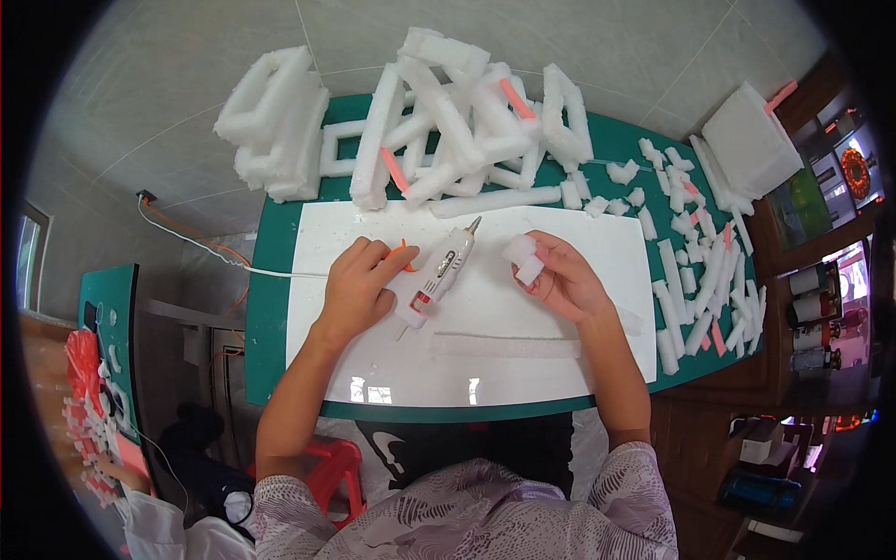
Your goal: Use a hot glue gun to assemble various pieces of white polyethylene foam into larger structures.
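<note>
Two hands meet at frame centre. A white glue gun (437,275) lies in the left hand (359,285), fingers wrapped round its grip, its long axis slanting up-right, nozzle aimed toward the small foam block (523,257) pinched in the right hand (565,280) just beside it, above the white board (485,364).

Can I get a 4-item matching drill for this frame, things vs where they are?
Things:
1. glue gun
2. small foam block
3. foam frame pile
4. long foam strip

Places:
A. far edge of the green table
B. in the right hand
C. flat on the white sheet, near the person
D. in the left hand

Pairs: 1-D, 2-B, 3-A, 4-C
</note>
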Demonstrator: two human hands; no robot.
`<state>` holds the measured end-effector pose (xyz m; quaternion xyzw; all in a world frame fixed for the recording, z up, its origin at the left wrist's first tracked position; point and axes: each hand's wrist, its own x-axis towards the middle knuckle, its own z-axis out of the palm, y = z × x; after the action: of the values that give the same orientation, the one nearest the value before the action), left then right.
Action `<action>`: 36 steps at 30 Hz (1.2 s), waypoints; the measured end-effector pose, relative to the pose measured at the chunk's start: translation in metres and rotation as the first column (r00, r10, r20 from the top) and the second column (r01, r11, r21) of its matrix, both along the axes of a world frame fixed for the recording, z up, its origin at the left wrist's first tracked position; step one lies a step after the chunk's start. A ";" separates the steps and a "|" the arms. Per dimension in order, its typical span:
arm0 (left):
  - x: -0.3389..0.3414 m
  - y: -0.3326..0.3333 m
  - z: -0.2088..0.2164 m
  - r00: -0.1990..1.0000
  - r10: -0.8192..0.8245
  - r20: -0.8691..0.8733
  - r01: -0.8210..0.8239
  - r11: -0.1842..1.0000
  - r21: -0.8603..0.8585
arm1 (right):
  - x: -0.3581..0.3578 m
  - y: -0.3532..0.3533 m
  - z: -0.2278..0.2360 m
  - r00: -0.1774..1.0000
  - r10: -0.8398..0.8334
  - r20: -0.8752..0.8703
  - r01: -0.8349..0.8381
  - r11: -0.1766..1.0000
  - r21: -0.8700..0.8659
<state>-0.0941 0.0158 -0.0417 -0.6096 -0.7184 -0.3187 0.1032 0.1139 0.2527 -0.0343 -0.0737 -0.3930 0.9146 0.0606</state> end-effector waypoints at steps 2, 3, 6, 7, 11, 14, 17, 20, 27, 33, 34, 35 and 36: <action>-0.001 0.000 0.002 1.000 0.004 0.000 -0.004 1.000 -0.006 | 0.000 0.000 0.003 1.000 0.010 -0.010 -0.010 1.000 0.018; -0.002 0.000 0.003 1.000 0.006 0.021 -0.006 1.000 -0.015 | -0.001 -0.002 0.006 1.000 -0.027 0.010 0.027 0.999 0.032; -0.008 -0.008 0.006 0.999 0.026 0.043 -0.023 0.999 -0.049 | -0.002 0.001 0.010 0.999 -0.046 0.012 0.045 0.996 0.079; -0.010 -0.012 0.008 0.999 0.033 0.042 -0.029 0.996 -0.080 | -0.002 0.002 0.011 0.999 -0.034 -0.006 0.035 0.994 0.105; -0.008 -0.043 0.023 0.993 0.116 0.014 -0.113 0.984 -0.141 | 0.005 0.002 0.024 0.999 -0.012 -0.042 0.018 0.990 0.142; -0.008 -0.087 0.024 0.981 0.190 0.049 -0.181 0.973 -0.147 | 0.017 0.002 0.032 0.998 -0.047 -0.035 0.054 0.972 0.230; -0.003 -0.133 0.015 0.922 0.348 0.170 -0.315 0.930 -0.189 | 0.030 0.002 0.031 0.998 -0.046 -0.036 0.054 0.970 0.238; 0.005 -0.160 0.007 0.894 0.382 0.233 -0.324 0.912 -0.252 | 0.042 0.002 0.028 0.996 -0.092 -0.008 0.091 0.969 0.230; 0.004 -0.166 0.010 0.880 0.339 0.332 -0.221 0.912 -0.345 | 0.063 0.001 0.027 0.987 -0.153 0.039 0.135 0.946 0.293; 0.010 -0.169 0.022 0.796 0.337 0.503 -0.121 0.903 -0.413 | 0.081 -0.005 0.029 0.964 -0.247 0.101 0.173 0.866 0.469; 0.011 -0.169 0.022 0.805 0.325 0.496 -0.120 0.908 -0.401 | 0.084 -0.006 0.029 0.962 -0.251 0.110 0.163 0.848 0.504; 0.012 -0.169 0.024 0.811 0.312 0.495 -0.106 0.910 -0.401 | 0.086 -0.007 0.029 0.958 -0.266 0.108 0.177 0.845 0.505; 0.014 -0.170 0.026 0.808 0.314 0.498 -0.110 0.911 -0.396 | 0.087 -0.008 0.028 0.959 -0.256 0.119 0.156 0.832 0.533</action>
<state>-0.0804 -0.1540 -0.0159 -0.4143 -0.8266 -0.3343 -0.1824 0.2007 0.2443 -0.0068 -0.1813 -0.6182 0.7520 0.1398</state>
